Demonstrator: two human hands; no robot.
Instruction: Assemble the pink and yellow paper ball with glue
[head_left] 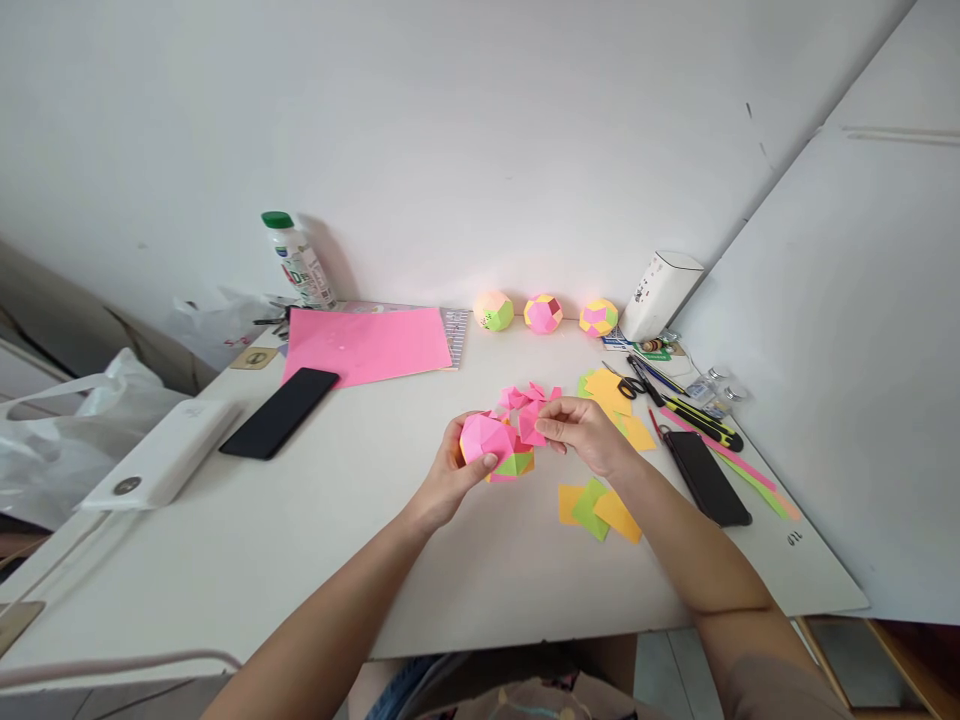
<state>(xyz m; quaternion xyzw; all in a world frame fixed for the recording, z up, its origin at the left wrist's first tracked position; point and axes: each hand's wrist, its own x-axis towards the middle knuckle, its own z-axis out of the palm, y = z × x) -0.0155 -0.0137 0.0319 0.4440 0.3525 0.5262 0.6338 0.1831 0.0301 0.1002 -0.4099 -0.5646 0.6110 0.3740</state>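
My left hand [452, 470] is wrapped round a folded-paper ball [489, 440], pink on top with green and orange faces lower down. Its thumb lies across the near side. Between the fingertips of my right hand [574, 428] is a pink paper piece [531, 424], pinched at the ball's right side; whether it is joined to the ball I cannot tell. Just behind, several folded pink pieces [517, 397] lie on the table. Orange and green paper squares [600, 508] rest below my right wrist, and more orange sheets [607, 388] lie beyond it.
Three finished-looking paper balls [543, 314] stand along the wall. A pink sheet [367, 345], black phone [280, 413] and white power bank [161, 453] are at left. Scissors [628, 386], a yellow-black cutter [701, 423] and another phone [707, 478] lie at right.
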